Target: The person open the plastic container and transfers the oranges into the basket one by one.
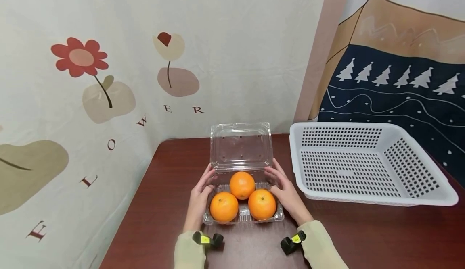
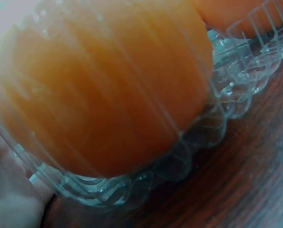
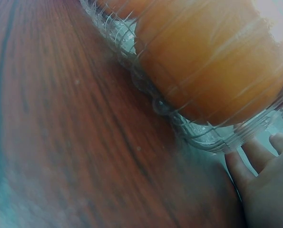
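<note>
Three round, dimpled oranges (image 1: 242,185) sat in one clear, ribbed plastic clamshell (image 1: 244,216), its lid (image 1: 241,146) raised, on the wood-grained table (image 1: 163,192), while the left hand (image 1: 198,196) and right hand (image 1: 289,196), fingers loosely extended, touched the clamshell's opposite sides.

From where I stand, the marks on the yellow labels (image 1: 205,240) are too small to read, and both sleeves (image 1: 321,242) run off the head view's bottom. The left wrist view blurs and crops the left hand (image 2: 13,190); the right wrist view cuts off the top of the nearer orange (image 3: 212,61).
</note>
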### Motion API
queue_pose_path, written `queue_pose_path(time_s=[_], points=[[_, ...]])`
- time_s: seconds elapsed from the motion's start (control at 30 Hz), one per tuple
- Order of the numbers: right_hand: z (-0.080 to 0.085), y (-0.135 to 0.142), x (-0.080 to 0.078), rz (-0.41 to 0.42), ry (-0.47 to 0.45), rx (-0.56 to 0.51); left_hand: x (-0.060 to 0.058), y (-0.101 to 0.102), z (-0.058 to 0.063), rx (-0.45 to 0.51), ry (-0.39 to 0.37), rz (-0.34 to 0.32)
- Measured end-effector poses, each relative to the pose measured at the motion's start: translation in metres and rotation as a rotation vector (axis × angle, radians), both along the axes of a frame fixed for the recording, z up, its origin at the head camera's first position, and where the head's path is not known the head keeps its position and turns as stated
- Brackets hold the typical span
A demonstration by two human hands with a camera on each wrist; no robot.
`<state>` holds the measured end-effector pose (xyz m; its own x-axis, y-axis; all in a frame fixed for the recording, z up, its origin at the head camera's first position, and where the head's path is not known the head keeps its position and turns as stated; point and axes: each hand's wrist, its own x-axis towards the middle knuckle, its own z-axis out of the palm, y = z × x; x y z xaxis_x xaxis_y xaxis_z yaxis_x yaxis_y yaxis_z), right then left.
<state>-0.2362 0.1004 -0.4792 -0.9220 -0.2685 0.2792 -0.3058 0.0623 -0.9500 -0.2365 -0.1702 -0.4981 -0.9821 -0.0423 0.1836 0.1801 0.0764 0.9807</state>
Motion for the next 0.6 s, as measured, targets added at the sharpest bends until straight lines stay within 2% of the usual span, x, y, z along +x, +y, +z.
queue_pose_path(time_s=[0.6], points=[[-0.0008,-0.0007,-0.0005,0.006,-0.039,-0.014,0.0006,-0.0005,0.0003,-0.021,-0.011,0.013]])
